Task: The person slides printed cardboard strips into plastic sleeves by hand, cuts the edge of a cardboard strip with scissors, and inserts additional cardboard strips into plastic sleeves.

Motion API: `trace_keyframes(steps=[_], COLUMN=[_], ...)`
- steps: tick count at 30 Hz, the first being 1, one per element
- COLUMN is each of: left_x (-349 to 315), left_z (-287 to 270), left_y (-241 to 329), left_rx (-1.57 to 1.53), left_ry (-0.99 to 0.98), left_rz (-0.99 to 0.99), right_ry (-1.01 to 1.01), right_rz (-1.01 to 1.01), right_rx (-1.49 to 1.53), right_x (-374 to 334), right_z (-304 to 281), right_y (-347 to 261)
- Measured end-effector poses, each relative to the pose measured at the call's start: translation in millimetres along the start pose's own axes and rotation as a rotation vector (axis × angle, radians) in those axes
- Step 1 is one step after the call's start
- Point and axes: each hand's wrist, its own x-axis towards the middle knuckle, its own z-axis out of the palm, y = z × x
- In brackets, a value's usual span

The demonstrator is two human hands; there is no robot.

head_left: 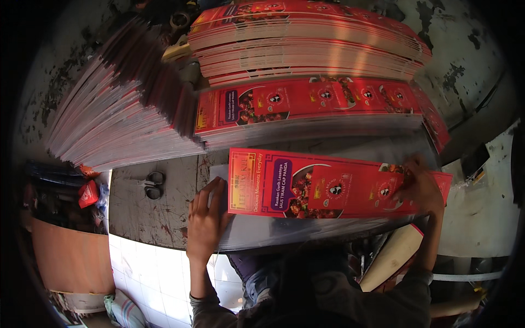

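A long red printed strip (pixel 361 188) with food pictures lies across the work surface in front of me. My right hand (pixel 424 188) grips it near its right end, thumb on the printed face and fingers by the upper edge. Under the strip is a clear plastic sheet or sleeve (pixel 257 232). My left hand (pixel 205 221) rests on the plastic's left side, fingers stretched out, just left of the strip's end. Another red piece (pixel 442 183) shows beyond my right wrist.
Black-handled scissors (pixel 150 185) lie to the left on the worn tabletop (pixel 136 218). A row of red strips (pixel 306 101) stands behind, with taller stacks (pixel 306 49) farther back. A large fanned pile in plastic (pixel 126 120) occupies the far left. A tape roll (pixel 179 19) sits behind.
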Motion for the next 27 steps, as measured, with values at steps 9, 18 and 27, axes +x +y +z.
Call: trace_keyframes(steps=[9,18,27], left_x=[13,14,13], left_z=[11,15,9], left_y=[1,4,6], left_rx=[0.094,0.097,0.127], left_ry=[0.365,0.447,0.475], left_rz=[0.308,0.52,0.568], right_ry=[0.261,0.235,0.495], right_rz=[-0.231,-0.791,-1.014], right_rx=[-0.065,0.285,0.438], right_x=[26,97,147], right_z=[-53,-32,22], right_y=[-53,-166,-287])
